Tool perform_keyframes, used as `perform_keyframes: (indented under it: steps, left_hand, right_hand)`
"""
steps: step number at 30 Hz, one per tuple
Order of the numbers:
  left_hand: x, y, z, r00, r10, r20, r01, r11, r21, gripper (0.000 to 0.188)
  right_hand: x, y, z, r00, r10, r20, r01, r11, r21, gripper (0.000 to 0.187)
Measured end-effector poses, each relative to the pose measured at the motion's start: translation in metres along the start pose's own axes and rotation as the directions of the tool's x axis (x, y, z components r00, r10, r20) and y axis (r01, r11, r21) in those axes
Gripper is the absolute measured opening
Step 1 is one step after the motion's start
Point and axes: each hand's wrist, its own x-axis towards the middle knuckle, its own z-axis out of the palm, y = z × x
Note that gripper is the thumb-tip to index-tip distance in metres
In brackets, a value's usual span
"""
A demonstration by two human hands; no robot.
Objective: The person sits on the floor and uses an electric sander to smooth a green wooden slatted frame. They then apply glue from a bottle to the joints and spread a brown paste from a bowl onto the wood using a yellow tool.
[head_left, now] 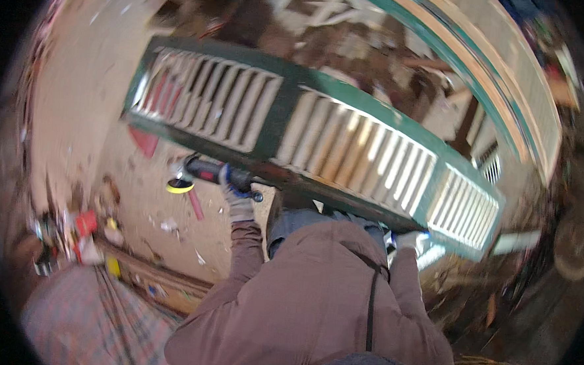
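A long green louvered shutter (272, 122) with several bare and whitish slats in three panels slants across the view in front of me. My left hand (238, 199), in a grey and blue work glove, is closed round a black angle grinder (207, 170) with a yellow disc pad (179, 186). The grinder is held just below the shutter's lower edge, its pad pointing left. Near the shutter's lower right edge is my gloved right hand (408, 240). Its fingers are blurred and partly hidden, so I cannot tell whether it grips the shutter.
Curved green and bare-wood frames (471, 46) stand at the upper right. Wood scraps lie beyond the shutter. A red triangular piece (143, 140) shows beneath it on the left. A plaid cloth (93, 317), a wooden board (161, 278) and small clutter (81, 234) occupy the lower left.
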Motion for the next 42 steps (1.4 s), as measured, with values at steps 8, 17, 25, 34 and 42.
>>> perform_keyframes:
  steps: [8,17,25,34,42]
  left_hand:
    - [-0.021,-0.022,-0.001,0.935,0.169,-0.313,-0.180,0.984,-0.006,0.033]
    - [-0.010,-0.032,-0.002,0.925,0.239,-0.295,-0.259,0.966,-0.028,0.022]
    - [0.003,-0.044,0.031,0.946,0.149,-0.287,-0.207,0.961,-0.183,0.032]
    - [0.024,-0.068,0.132,0.944,0.189,-0.271,-0.225,0.968,-0.108,0.037]
    - [-0.026,-0.081,0.071,0.906,0.360,-0.221,-0.275,0.900,0.337,0.050]
  right_hand:
    - [0.009,-0.241,-0.025,0.790,-0.408,0.459,0.603,0.378,-0.702,0.038]
    - [0.146,-0.479,0.225,0.580,-0.341,0.740,0.730,0.621,-0.285,0.073]
    - [0.185,-0.457,0.226,0.639,-0.188,0.746,0.455,0.874,-0.170,0.079]
    - [0.256,-0.502,0.170,0.683,-0.370,0.630,0.579,0.800,-0.157,0.081]
    - [0.262,-0.510,0.184,0.574,-0.593,0.565,0.759,0.644,-0.095,0.084]
